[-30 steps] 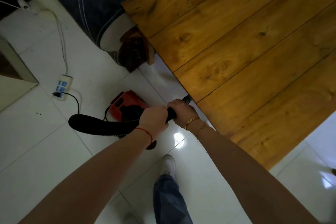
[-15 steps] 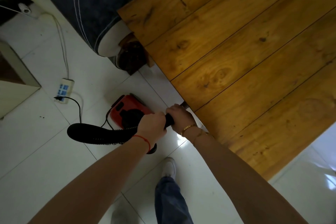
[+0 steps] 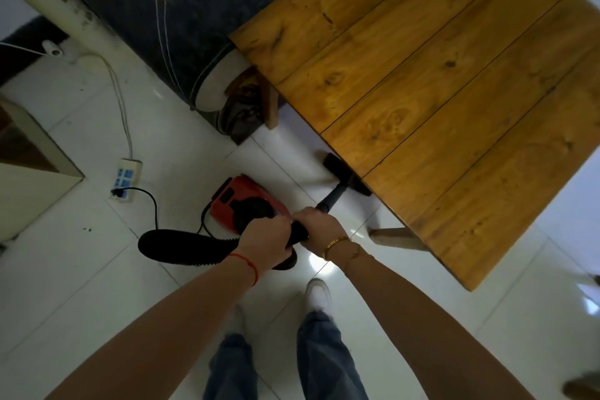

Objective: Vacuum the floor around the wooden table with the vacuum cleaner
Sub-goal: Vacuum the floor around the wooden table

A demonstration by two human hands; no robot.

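Now the black floor nozzle (image 3: pixel 344 172) is showing at the near edge of the wooden bench (image 3: pixel 438 91), half tucked beneath it, where earlier it was staying hidden. I am seeing my right hand (image 3: pixel 319 229) gripping the black wand (image 3: pixel 331 198) with its fingers curled around it, just short of the bench edge. My left hand (image 3: pixel 264 245) is gripping the ribbed hose (image 3: pixel 185 245) right behind the right hand. The red vacuum cleaner body (image 3: pixel 246 204) is sitting on the white tiled floor (image 3: pixel 81 286), left of the bench, near a power strip (image 3: pixel 126 177).
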